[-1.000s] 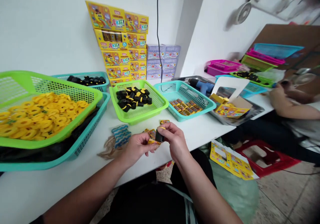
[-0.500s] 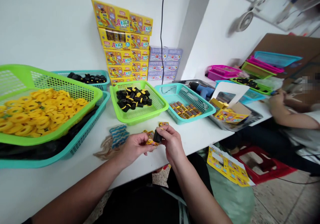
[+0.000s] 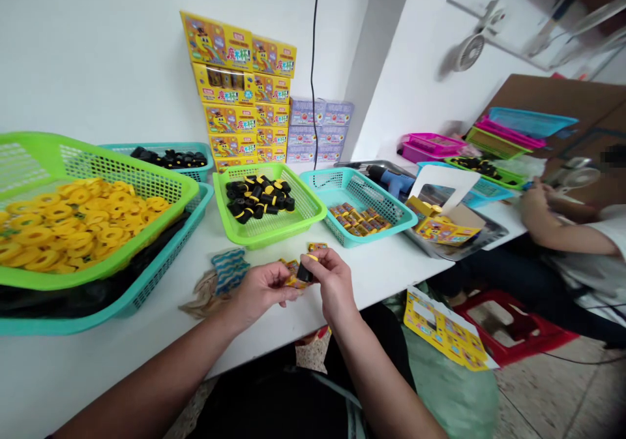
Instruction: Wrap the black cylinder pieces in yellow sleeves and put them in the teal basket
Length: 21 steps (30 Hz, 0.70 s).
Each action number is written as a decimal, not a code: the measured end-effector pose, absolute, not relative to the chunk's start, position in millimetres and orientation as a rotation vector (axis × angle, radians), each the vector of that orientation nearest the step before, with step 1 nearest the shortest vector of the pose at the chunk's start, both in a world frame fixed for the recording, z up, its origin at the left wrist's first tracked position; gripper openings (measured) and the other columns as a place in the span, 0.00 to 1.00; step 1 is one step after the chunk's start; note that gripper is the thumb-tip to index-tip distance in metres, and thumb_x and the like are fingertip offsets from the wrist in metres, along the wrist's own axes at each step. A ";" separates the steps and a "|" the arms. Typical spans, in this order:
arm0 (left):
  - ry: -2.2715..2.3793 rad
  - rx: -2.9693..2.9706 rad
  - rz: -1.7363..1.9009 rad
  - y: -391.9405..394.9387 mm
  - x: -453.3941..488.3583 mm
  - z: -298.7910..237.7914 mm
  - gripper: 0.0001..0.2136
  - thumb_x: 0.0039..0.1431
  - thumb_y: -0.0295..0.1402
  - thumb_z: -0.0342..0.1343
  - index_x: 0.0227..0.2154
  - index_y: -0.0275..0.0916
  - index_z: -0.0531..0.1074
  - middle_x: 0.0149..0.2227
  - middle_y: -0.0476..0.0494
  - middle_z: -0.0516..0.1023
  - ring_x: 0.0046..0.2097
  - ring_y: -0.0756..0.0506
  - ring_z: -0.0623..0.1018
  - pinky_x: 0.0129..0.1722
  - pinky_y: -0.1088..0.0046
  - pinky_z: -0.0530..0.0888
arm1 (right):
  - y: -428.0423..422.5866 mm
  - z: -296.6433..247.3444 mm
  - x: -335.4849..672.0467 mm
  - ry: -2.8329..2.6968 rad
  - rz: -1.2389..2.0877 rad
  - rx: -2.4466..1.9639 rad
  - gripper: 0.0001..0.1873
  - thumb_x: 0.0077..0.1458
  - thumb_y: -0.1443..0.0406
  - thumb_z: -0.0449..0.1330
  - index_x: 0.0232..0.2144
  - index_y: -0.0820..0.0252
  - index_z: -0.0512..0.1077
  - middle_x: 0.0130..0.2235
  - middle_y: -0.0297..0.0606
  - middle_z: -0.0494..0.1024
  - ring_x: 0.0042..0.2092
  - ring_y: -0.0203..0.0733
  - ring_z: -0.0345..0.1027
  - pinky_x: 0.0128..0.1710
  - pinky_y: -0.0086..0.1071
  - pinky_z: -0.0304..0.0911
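My left hand [image 3: 259, 290] pinches a small yellow printed wrapper or box [image 3: 294, 278] between thumb and fingers. Held in my right hand [image 3: 334, 281] is a black cylinder [image 3: 304, 273] with a yellow top, right against the printed piece. Whether the cylinder is partly inside it, I cannot tell. Just beyond my right fingers a small printed box [image 3: 317, 246] lies on the white table [image 3: 372, 272]. Left of my hands are a crumpled beige cloth [image 3: 203, 292] and a blue striped cloth [image 3: 229, 271].
A green basket [image 3: 313, 216] holds black-and-yellow cylinders; a teal basket [image 3: 408, 216] holds small printed boxes. Yellow rings [image 3: 63, 224] fill a basket at left. Yellow cartons [image 3: 229, 119] stand against the wall. On the right are a metal tray [image 3: 493, 233] and another person's arm [image 3: 572, 230].
The black cylinder has tilted and moved slightly closer to the printed piece, and more of its yellow top shows. Both hands keep their hold. The camera view has shifted slightly.
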State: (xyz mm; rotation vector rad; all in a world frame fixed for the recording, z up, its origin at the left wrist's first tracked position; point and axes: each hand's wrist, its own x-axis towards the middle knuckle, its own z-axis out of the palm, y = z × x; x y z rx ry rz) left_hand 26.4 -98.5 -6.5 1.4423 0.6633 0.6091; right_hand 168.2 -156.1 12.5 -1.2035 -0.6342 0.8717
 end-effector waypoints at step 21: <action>0.608 1.259 0.614 -105.3 26.1 -1.5 0.14 0.49 0.41 0.65 0.27 0.33 0.72 0.22 0.46 0.74 0.21 0.49 0.73 0.16 0.77 0.66 | -155.8 10.4 158.1 -0.721 0.858 -1.155 0.18 0.43 0.56 0.71 0.25 0.59 0.68 0.22 0.28 0.69 0.23 0.32 0.59 0.24 0.28 0.56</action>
